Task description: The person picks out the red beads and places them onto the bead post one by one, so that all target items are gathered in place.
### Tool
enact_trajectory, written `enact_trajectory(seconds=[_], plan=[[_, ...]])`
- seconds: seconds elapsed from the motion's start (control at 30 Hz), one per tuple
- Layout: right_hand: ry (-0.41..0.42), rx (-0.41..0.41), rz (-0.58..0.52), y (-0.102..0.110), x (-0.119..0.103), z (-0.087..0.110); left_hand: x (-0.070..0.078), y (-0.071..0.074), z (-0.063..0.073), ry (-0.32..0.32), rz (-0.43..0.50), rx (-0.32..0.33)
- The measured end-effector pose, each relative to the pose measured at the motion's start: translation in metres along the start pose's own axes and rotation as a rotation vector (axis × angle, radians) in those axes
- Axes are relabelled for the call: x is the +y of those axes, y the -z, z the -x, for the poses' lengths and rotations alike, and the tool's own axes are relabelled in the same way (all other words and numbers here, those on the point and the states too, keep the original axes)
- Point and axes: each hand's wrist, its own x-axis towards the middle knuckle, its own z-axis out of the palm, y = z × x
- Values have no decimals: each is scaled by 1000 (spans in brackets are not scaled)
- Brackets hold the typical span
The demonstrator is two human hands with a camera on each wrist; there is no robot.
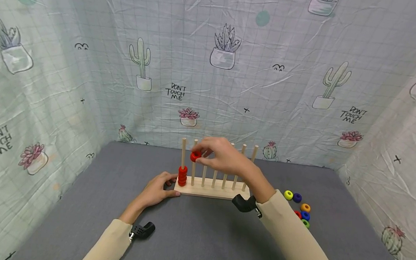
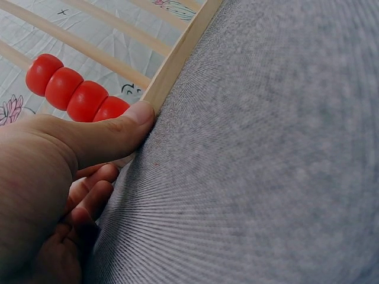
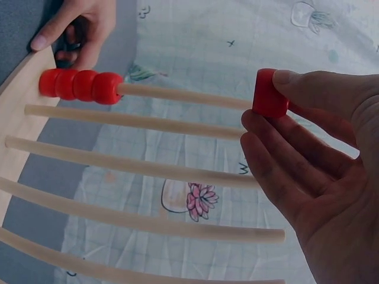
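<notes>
A wooden peg rack with a pale base (image 1: 211,192) and a row of upright pegs stands on the table. Several red beads (image 1: 182,176) are stacked at the bottom of its leftmost peg. My left hand (image 1: 158,191) grips the left end of the base, thumb (image 2: 133,118) at the front edge and fingers behind. Raised near the upper ends of the left pegs, my right hand (image 1: 224,157) pinches a red bead (image 3: 269,94) between thumb and fingers. Whether that bead encircles a peg, I cannot tell. The right hand hides parts of the middle pegs.
Loose beads lie on the grey table (image 1: 186,237) to the right: a yellow bead (image 1: 288,195), an orange bead (image 1: 305,208), a green bead (image 1: 305,224), blue ones and a red one partly behind the right sleeve. A printed cloth (image 1: 211,86) hangs behind the rack.
</notes>
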Motion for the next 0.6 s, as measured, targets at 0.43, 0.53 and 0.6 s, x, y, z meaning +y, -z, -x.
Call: enact_trajectory(seconds=[0.43, 0.53, 0.6], plan=[[4, 26, 4, 6, -2, -4, 0, 0, 0, -16, 3, 1], [18, 36, 12, 8, -2, -5, 0, 1, 0, -27, 6, 4], [27, 43, 9, 9, -2, -6, 0, 1, -1, -30, 5, 6]])
